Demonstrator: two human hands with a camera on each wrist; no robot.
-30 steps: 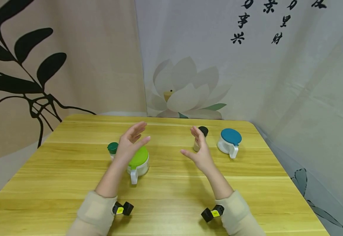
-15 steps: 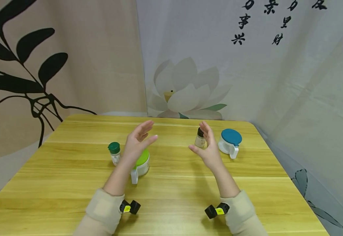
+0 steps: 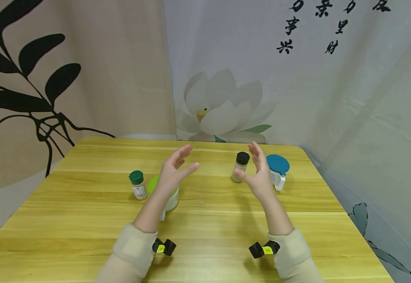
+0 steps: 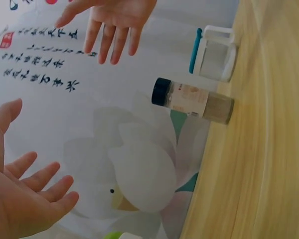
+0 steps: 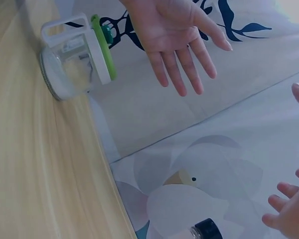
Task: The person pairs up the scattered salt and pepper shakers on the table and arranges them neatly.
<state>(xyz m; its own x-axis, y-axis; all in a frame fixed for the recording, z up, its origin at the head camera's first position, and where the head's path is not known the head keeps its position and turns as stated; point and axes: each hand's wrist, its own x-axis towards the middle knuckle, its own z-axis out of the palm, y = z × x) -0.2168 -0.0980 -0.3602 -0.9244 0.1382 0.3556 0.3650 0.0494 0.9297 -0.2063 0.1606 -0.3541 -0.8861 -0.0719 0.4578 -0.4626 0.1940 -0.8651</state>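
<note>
Left grip and right grip just drifted rightward, both released, so black-capped spice bottle is still untouched lol

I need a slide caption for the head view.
Empty left hand and right hand above a table with green-capped bottle, lime-lidded jar, black-capped bottle, blue-lidded jar.

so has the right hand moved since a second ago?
Yes, rightward: in the head view, the right hand was clear of the blue jar then; now it covers the jar's left edge.
</note>
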